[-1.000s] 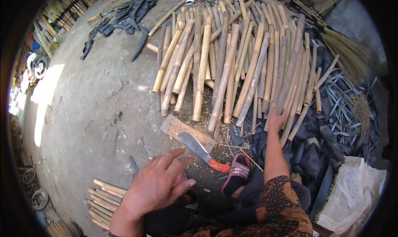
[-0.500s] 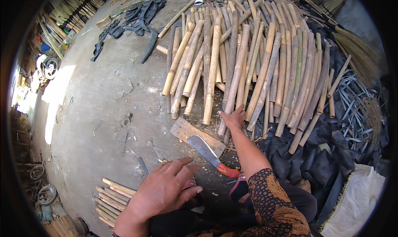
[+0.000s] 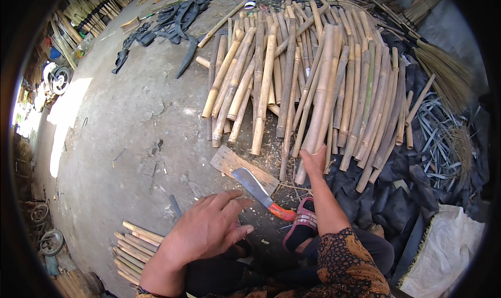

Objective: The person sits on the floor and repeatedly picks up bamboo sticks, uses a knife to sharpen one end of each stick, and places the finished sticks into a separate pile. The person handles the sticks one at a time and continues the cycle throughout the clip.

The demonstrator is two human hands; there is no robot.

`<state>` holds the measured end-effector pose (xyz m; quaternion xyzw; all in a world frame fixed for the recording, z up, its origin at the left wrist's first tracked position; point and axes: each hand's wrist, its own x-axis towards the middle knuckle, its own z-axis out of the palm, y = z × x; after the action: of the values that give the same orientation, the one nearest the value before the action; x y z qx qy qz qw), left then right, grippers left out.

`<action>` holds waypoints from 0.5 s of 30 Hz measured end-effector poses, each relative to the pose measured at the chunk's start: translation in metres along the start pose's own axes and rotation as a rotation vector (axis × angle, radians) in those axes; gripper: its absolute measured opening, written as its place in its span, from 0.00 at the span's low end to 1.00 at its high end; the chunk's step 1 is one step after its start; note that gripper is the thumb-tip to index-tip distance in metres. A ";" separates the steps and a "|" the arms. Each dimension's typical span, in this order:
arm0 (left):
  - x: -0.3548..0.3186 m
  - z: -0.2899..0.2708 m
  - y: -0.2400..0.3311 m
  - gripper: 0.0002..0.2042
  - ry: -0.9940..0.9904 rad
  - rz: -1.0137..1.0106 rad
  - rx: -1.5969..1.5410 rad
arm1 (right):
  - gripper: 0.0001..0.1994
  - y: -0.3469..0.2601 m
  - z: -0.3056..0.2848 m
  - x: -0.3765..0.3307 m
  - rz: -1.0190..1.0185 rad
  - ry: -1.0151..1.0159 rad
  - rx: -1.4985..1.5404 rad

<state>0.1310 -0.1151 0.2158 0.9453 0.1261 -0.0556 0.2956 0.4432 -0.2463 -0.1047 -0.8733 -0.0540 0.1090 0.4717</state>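
Observation:
My right hand point(image 3: 314, 163) is closed around the lower end of a thick bamboo pole point(image 3: 317, 113), which lies slanting over the others in the bamboo pile point(image 3: 266, 89). My left hand point(image 3: 209, 225) hovers in front of my knees, fingers loosely apart, with nothing in it. Between the two hands, a broad-bladed chopping knife point(image 3: 251, 186) with a red-orange handle rests on the floor, its blade partly across a flat wooden board point(image 3: 235, 161). Close to the left wrist lies a row of shorter, paler bamboo pieces point(image 3: 136, 248), partly hidden by my forearm.
Dark rubber strips point(image 3: 177, 27) lie at the far left of the concrete floor point(image 3: 115, 141). To the right are black sheeting point(image 3: 365, 204), pale blue strips point(image 3: 443, 131), a straw broom point(image 3: 443, 74) and a white sack point(image 3: 443, 251). My sandalled foot point(image 3: 301, 226) is beside the knife handle.
My right hand has moved slightly right and down and now grips the pole, whose lower end has shifted right. The left hand stays open in nearly the same spot.

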 end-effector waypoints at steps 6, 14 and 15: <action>-0.007 -0.001 0.002 0.25 -0.002 0.018 -0.013 | 0.46 0.009 -0.112 0.077 -0.007 0.383 -0.284; -0.001 -0.001 0.002 0.24 0.001 0.047 0.019 | 0.40 -0.046 -0.150 0.135 -0.424 0.678 -0.701; 0.001 0.000 0.002 0.24 -0.007 0.045 0.019 | 0.38 -0.050 -0.134 0.132 -0.482 0.590 -0.593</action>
<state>0.1329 -0.1168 0.2169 0.9505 0.1031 -0.0535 0.2882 0.6043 -0.3015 -0.0107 -0.9265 -0.1476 -0.2757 0.2093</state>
